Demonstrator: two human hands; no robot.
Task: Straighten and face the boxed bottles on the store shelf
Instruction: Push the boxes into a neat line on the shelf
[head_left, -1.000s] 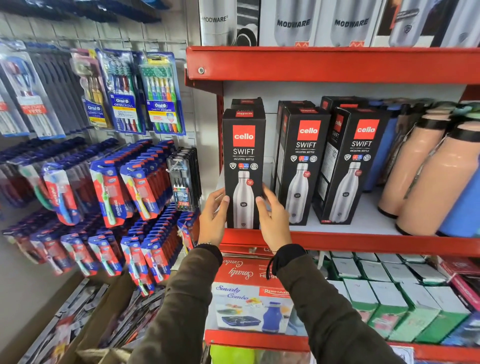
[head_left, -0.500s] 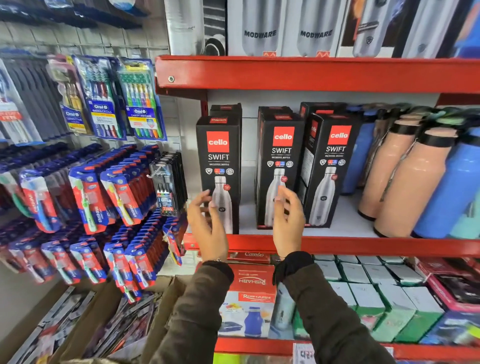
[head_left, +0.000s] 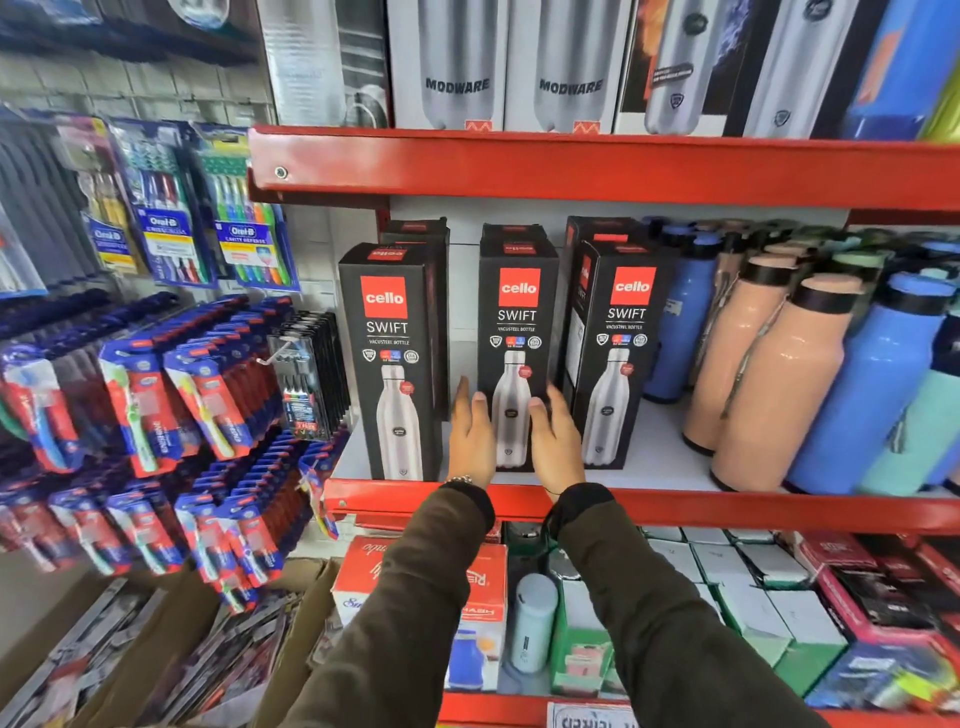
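Note:
Three black "cello SWIFT" bottle boxes stand at the front of the red-edged shelf, with more boxes behind them. The left box sits forward at the shelf's edge and faces front. The middle box stands further back and faces front. The right box is turned slightly, so its left side shows. My left hand presses the middle box's left side and my right hand its right side, both thumbs on its front face.
Loose peach bottles and blue bottles crowd the shelf right of the boxes. Toothbrush packs hang on the wall at left. Modware boxes fill the shelf above, and small boxes fill the one below.
Both hands let go of the left box, moved right through the air, and now clasp the middle box. The left box stays at the shelf's front edge.

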